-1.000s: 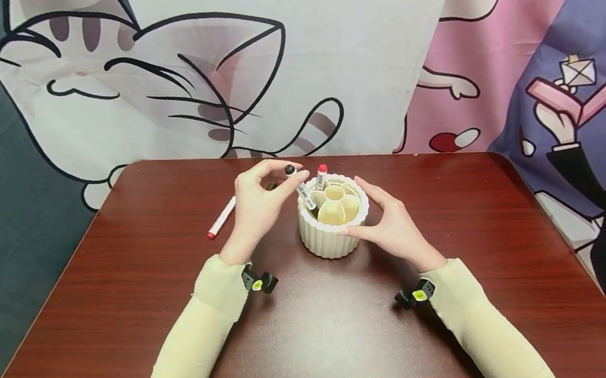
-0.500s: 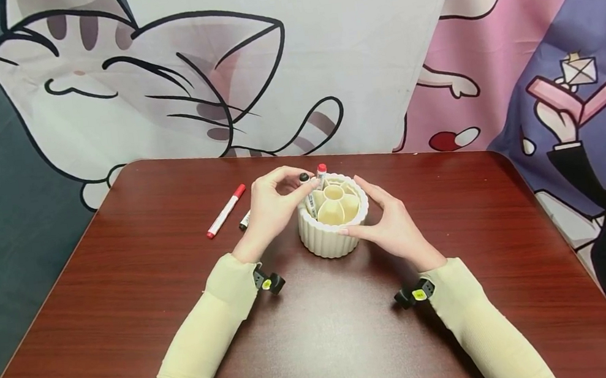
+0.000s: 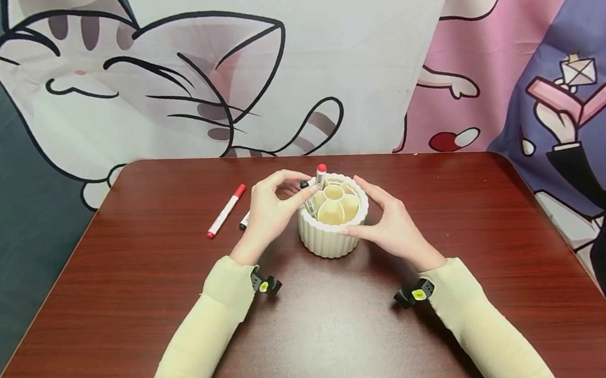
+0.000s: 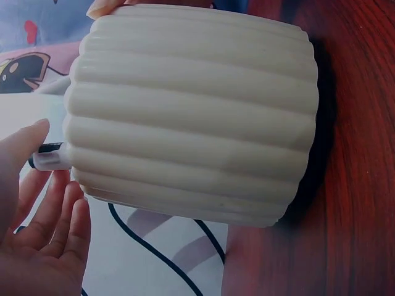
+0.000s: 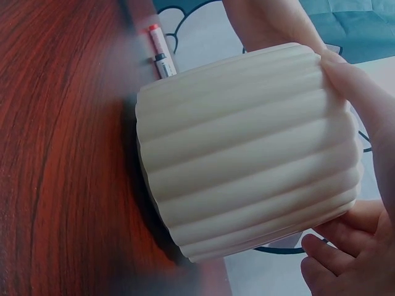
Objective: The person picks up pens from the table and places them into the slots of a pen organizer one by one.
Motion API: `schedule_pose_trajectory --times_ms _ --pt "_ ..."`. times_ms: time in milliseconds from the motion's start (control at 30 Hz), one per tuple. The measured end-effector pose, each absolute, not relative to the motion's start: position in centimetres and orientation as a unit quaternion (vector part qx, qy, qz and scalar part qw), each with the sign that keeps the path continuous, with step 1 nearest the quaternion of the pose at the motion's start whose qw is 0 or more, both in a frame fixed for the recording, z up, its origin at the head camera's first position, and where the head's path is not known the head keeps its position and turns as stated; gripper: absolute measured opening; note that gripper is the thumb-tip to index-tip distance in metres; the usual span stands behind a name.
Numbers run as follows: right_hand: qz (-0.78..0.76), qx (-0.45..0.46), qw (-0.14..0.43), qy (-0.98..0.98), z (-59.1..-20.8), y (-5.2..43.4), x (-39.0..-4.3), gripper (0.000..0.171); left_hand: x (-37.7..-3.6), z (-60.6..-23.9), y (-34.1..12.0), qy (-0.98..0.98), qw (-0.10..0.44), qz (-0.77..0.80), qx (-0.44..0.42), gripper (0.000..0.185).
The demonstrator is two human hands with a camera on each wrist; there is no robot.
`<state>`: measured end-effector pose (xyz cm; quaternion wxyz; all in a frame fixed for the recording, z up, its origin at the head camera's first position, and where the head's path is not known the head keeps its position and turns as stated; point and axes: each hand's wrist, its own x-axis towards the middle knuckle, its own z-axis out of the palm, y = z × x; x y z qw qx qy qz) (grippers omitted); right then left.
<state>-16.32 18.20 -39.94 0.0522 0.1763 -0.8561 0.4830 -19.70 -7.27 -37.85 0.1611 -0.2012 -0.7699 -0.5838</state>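
Observation:
A cream ribbed pen holder (image 3: 330,235) stands mid-table. My left hand (image 3: 274,209) pinches a black-capped marker (image 3: 305,185) between thumb and forefinger; the marker stands in a left compartment of the holder. The left wrist view shows the thumb (image 4: 21,151) against that marker (image 4: 54,159) beside the holder (image 4: 191,117). My right hand (image 3: 390,223) grips the holder's right side, thumb in front and fingers behind. In the right wrist view the fingers (image 5: 345,80) lie round the holder (image 5: 247,148). A red-capped marker (image 3: 321,175) stands in a back compartment.
On the dark red table (image 3: 124,281) a red-capped marker (image 3: 226,211) lies left of my left hand. A black-capped marker (image 3: 244,221) lies next to it, partly hidden by that hand. A cartoon cat cloth (image 3: 185,72) hangs behind the table's far edge.
My left hand has lowered the black-capped marker into the holder and moved right, uncovering the markers on the table. The right hand has stayed on the holder.

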Motion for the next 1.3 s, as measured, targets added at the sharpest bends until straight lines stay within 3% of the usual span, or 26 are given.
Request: schedule_pose_trajectory --times_ms 300,800,1000,1200,1300 --pt "0.48 0.171 0.048 -0.859 -39.9 18.2 -16.3 0.099 -19.3 -38.3 -9.5 -0.772 0.164 -0.584 -0.192 0.023" --pt "0.415 0.182 0.087 -0.887 -39.7 18.6 -14.6 0.107 -19.3 -39.8 -18.3 -0.835 0.184 -0.509 -0.099 0.029" --pt "0.397 0.19 0.1 -0.893 -39.3 18.8 -12.9 0.104 -19.3 -40.5 -20.8 -0.88 0.128 -0.454 -0.053 0.038" --pt "0.415 0.171 0.13 -0.884 -39.4 18.9 -12.0 0.083 -19.3 -41.0 -22.2 -0.92 0.051 -0.388 -0.017 0.046" --pt "0.425 0.156 0.138 -0.881 -39.3 18.8 -12.1 0.083 -19.2 -41.1 -22.6 -0.928 0.032 -0.371 -0.015 0.048"
